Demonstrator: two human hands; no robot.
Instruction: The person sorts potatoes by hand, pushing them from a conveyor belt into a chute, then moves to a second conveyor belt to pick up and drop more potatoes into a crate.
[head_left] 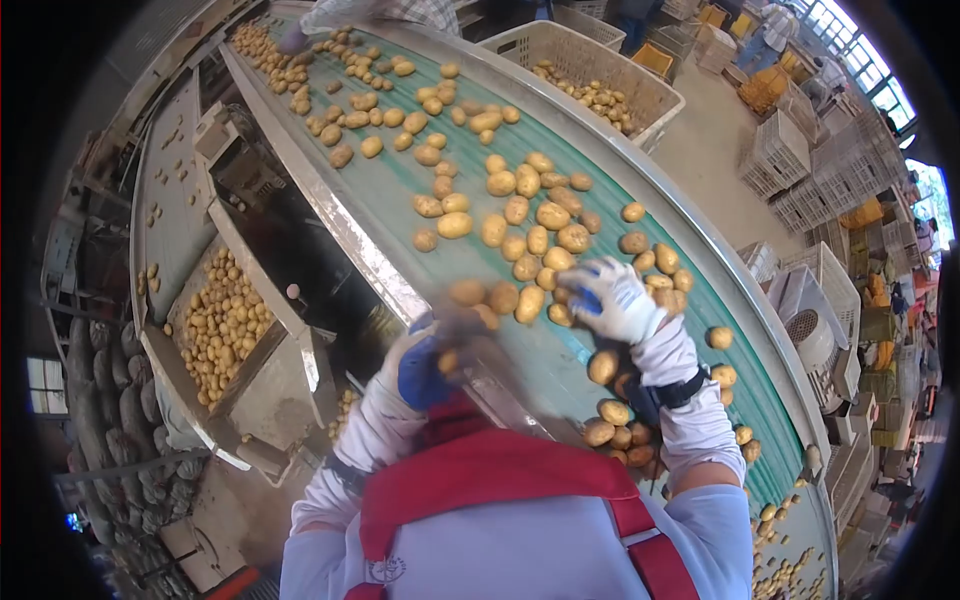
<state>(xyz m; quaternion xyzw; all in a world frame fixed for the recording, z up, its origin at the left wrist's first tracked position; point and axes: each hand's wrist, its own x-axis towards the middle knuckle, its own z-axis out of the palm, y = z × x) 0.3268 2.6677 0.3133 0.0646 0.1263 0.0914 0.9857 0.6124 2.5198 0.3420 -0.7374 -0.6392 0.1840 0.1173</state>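
My right hand [612,302], in a white glove with blue on the palm side, reaches over potatoes [530,304] on the green conveyor belt [480,262]. Its fingers are apart and curve down by the potatoes under them; no firm grip shows. My left hand [418,368], in a matching glove, is at the belt's metal side rail [345,235]. Motion smears its fingers, and a blurred potato [448,362] appears beside its blue palm. Whether that hand holds the potato cannot be made out. More potatoes [615,425] lie near my right forearm.
A large plastic crate [655,95] of potatoes stands beyond the belt. At left are a metal bin [290,345] of potatoes, a second conveyor [170,215] and stacked dark sacks [125,440]. Crates [775,155] pile up at right. Another person's sleeve [425,12] shows at the far end.
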